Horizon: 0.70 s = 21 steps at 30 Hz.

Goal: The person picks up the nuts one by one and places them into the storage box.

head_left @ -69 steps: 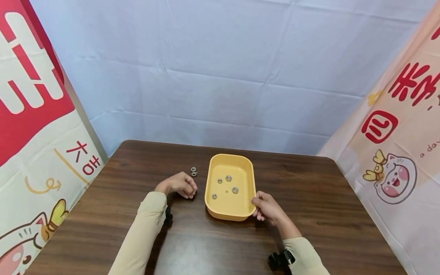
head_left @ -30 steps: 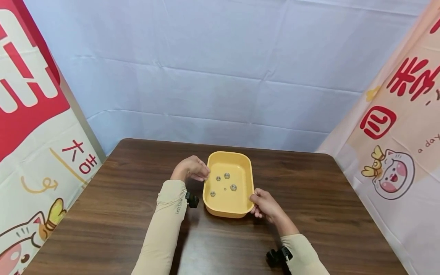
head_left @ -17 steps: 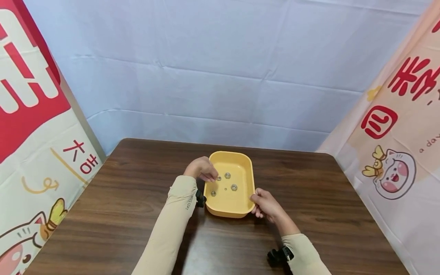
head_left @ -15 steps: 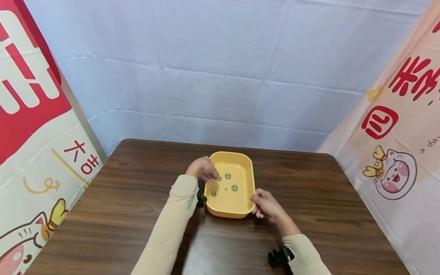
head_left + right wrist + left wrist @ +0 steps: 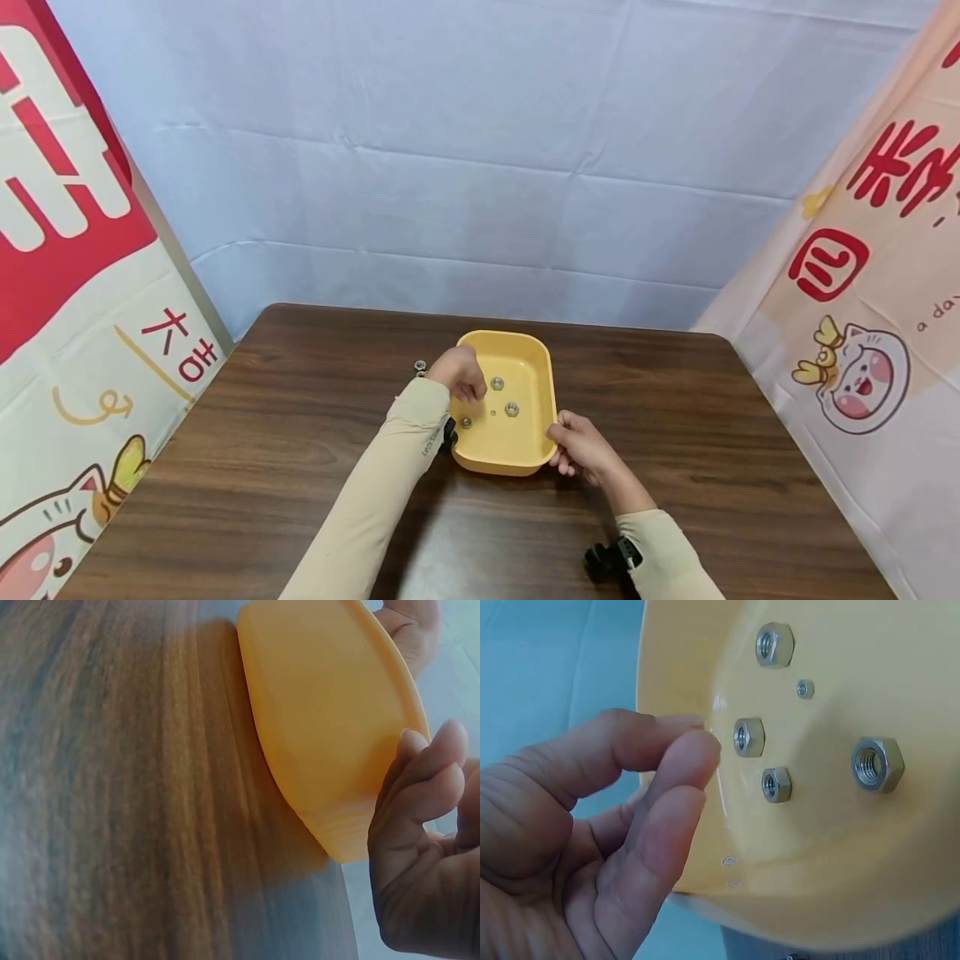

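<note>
My left hand (image 5: pixel 461 373) reaches over the left rim of a yellow tray (image 5: pixel 517 446). In the left wrist view the thumb and index fingertips meet above the tray floor; they hide the small metal nut that glinted there earlier. Several hex nuts of different sizes lie in the tray, among them a large nut (image 5: pixel 877 765), a nut (image 5: pixel 748 737) close to the fingers and a tiny nut (image 5: pixel 805 688). My right hand (image 5: pixel 581 450) grips the tray's right rim near its front corner, thumb inside, fingers outside.
Left of the tray, a nut (image 5: pixel 420 365) lies on the dark wooden table (image 5: pixel 225 467), with another partly hidden by the left wrist. A pale cloth (image 5: pixel 465 208) hangs behind the table. Printed banners stand on both sides.
My left hand has moved right from the table beside the tray, over its rim and above the nuts. The right hand keeps its grip, and the tray stays nearly in place.
</note>
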{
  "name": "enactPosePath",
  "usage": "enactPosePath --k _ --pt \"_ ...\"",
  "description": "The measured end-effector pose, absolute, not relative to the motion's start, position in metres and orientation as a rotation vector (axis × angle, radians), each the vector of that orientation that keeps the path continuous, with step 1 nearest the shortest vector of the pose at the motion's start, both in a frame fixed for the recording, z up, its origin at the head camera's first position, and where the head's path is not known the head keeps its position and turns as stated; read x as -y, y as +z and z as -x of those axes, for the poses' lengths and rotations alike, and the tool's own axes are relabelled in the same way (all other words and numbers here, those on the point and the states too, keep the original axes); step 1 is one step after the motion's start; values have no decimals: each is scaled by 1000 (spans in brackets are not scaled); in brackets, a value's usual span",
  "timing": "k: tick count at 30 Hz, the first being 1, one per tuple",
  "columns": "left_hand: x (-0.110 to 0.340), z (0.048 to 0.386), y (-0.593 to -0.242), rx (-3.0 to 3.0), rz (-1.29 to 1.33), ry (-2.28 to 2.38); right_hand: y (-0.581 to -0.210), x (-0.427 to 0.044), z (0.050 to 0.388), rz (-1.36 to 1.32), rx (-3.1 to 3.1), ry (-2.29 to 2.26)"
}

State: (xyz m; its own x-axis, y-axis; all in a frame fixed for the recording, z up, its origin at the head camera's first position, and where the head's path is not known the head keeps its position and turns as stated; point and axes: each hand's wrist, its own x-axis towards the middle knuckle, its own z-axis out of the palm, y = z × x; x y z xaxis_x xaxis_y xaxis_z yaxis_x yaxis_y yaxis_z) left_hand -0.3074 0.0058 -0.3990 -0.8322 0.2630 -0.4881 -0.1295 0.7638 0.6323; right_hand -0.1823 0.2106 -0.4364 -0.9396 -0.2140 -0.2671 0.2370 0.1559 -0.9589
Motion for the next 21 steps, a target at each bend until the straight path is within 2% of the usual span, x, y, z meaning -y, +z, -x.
enactPosePath --k 13,21 --pt "-8 309 -400 -2387 -113 879 -467 -218 195 -21 -2117 -1849" --pt "-5 302 -394 -2385 -535 817 -468 -219 196 -1 -2128 -1842"
